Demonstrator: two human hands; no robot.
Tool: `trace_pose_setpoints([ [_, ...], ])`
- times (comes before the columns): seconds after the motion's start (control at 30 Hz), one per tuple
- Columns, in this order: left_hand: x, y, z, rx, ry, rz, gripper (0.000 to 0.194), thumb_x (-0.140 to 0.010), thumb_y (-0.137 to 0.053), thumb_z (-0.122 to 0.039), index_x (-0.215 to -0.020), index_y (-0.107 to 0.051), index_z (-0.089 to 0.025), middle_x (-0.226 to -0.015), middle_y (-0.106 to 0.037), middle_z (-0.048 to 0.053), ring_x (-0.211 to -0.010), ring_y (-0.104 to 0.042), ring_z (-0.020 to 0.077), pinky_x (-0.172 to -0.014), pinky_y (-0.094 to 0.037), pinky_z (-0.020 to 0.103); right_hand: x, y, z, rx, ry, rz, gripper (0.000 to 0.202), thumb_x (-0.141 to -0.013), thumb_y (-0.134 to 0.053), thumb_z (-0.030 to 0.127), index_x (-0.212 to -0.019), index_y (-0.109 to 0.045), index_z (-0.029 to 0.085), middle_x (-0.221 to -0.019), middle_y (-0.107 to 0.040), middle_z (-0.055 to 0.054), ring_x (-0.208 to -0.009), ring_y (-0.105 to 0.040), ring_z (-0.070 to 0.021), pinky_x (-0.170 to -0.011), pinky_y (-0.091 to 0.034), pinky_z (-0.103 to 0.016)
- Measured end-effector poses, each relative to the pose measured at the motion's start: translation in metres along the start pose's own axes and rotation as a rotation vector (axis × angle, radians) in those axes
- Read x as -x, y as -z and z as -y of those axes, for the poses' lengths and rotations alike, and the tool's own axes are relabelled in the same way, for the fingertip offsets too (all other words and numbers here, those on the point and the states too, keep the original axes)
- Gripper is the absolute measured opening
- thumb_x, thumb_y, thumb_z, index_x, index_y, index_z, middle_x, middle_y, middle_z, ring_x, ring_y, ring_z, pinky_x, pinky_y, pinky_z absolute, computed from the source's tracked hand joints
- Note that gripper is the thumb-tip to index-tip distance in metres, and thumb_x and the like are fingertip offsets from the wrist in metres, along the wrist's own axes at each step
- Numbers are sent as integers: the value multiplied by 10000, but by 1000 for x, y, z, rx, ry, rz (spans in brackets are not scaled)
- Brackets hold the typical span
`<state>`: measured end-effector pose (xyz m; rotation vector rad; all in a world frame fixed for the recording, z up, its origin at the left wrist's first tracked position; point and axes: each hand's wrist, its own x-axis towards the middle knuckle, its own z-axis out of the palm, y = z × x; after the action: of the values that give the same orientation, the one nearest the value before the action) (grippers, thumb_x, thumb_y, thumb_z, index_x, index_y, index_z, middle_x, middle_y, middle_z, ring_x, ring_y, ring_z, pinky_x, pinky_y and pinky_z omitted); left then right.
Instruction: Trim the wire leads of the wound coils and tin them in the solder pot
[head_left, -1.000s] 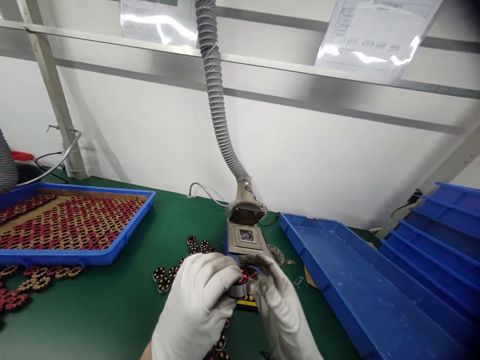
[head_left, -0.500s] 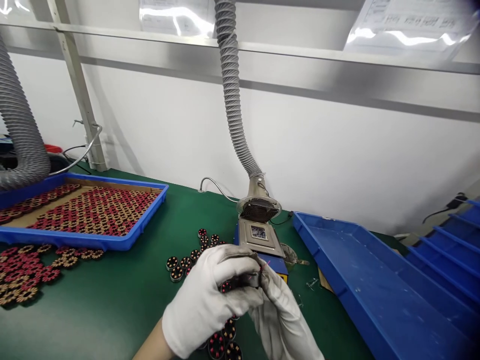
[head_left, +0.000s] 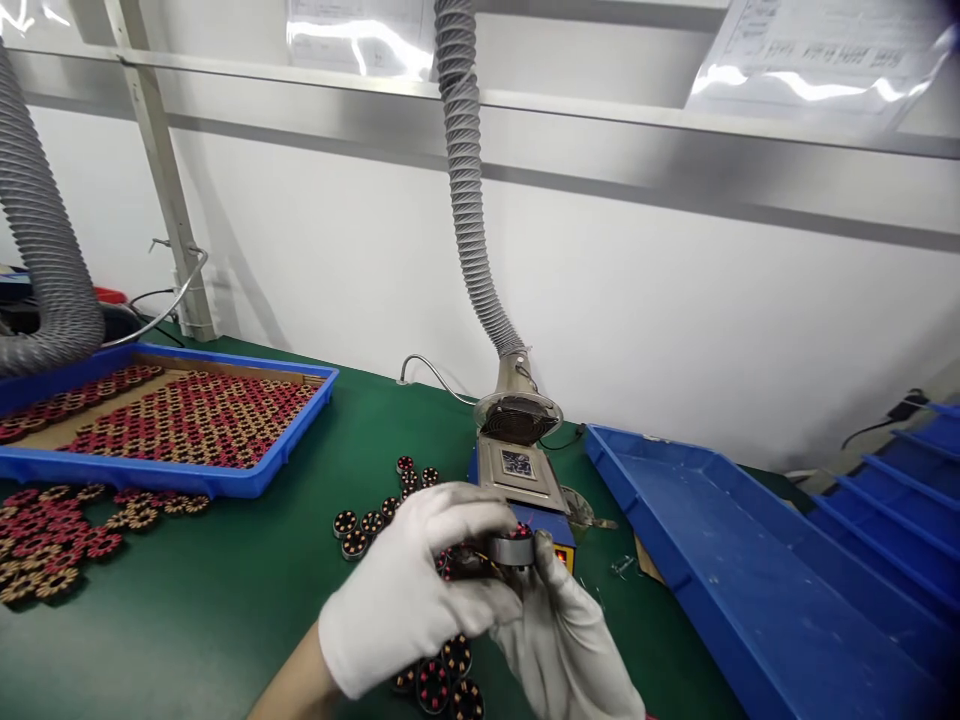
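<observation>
Both my hands wear white gloves and meet low in the middle of the view. My left hand (head_left: 409, 590) and my right hand (head_left: 566, 640) together grip a small round wound coil part (head_left: 510, 550) with a grey metal ring and red windings. They hold it just in front of a small blue solder pot (head_left: 521, 475) with a square metal top. Several more coil parts (head_left: 375, 520) lie loose on the green mat behind my left hand, and a few coil parts (head_left: 442, 685) lie under my wrists.
A blue tray of coil parts (head_left: 165, 415) sits at the left, with more coils (head_left: 45, 540) on the mat before it. An empty blue tray (head_left: 720, 560) lies at the right beside stacked blue trays (head_left: 907, 480). A grey fume hose (head_left: 469, 200) hangs over the pot.
The view has shifted right and settled. My hands have turned the coil part so its grey ring now shows between the fingers, slightly lower than before.
</observation>
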<state>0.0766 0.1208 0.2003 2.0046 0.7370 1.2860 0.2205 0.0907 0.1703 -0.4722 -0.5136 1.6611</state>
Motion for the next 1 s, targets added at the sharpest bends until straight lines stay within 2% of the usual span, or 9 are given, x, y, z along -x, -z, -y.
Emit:
trace_pose_setpoints([
  [0.13, -2, -4, 3, 81, -62, -16, 200, -719, -647, -179, -914, -659, -225, -1003, -634, 43, -955, -565, 182, -882, -437, 269, 2, -4, -2, -4, -56, 35, 229, -682, -705, 329, -895, -669, 255, -934, -669, -4, -782, -615, -131, -798, -495, -319],
  [0.27, 0, -4, 5, 359, 96, -201, 158, -688, -540, -93, -711, -670, -180, -786, -672, 27, -767, -614, 150, -713, -492, 202, 5, -1, -7, 146, 20, -51, 261, -703, -688, 297, -959, -656, 259, -988, -667, -33, -875, -621, -174, -824, -487, -346],
  [0.37, 1, -2, 4, 470, 211, -328, 143, -743, -539, -157, -792, -672, -181, -833, -684, 26, -811, -616, 148, -741, -487, 196, 5, 0, -9, 166, 29, -64, 292, -710, -680, 303, -996, -647, 253, -1008, -665, -48, -910, -616, -192, -853, -475, -371],
  [0.53, -1, -8, -2, 509, 319, -53, 189, -614, -582, -70, -763, -684, -124, -819, -679, 58, -729, -614, 163, -653, -497, 213, 2, -2, -11, 207, 142, -114, 281, -681, -710, 262, -957, -663, 234, -997, -668, -35, -931, -603, -158, -956, -396, -331],
  [0.63, -2, -8, -1, 585, 295, -194, 184, -563, -532, -39, -644, -670, -129, -705, -671, 34, -651, -605, 144, -611, -496, 202, 2, 0, -11, 210, 163, -126, 281, -669, -717, 279, -942, -668, 236, -1028, -660, -41, -955, -595, -163, -949, -403, -317],
  [0.73, -2, 0, 2, 513, 284, -371, 176, -632, -544, -71, -718, -674, -152, -781, -684, 28, -722, -613, 132, -684, -492, 190, 2, 1, -9, 181, 122, -123, 289, -687, -702, 302, -967, -661, 250, -1034, -659, -41, -971, -591, -164, -955, -398, -327],
  [0.83, -1, 3, 3, 465, 314, -200, 251, -659, -563, -93, -883, -664, -145, -857, -680, 55, -767, -615, 154, -700, -497, 226, 1, 2, -9, 173, 96, -106, 273, -695, -698, 292, -963, -660, 258, -1002, -666, -22, -951, -594, -151, -962, -391, -328],
  [0.9, -2, -2, 1, 462, 297, -61, 245, -622, -559, -62, -825, -678, -131, -850, -673, 65, -776, -609, 168, -692, -493, 233, 1, 3, -11, 158, 111, -101, 233, -702, -692, 284, -933, -666, 267, -976, -671, -9, -908, -605, -146, -940, -413, -330],
  [1.0, -2, -9, -1, 519, 239, -146, 210, -565, -520, -24, -647, -676, -137, -775, -665, 44, -735, -602, 156, -665, -485, 208, 3, 5, -13, 84, 71, -71, 200, -720, -669, 301, -917, -668, 273, -938, -679, -10, -841, -617, -156, -852, -473, -343],
])
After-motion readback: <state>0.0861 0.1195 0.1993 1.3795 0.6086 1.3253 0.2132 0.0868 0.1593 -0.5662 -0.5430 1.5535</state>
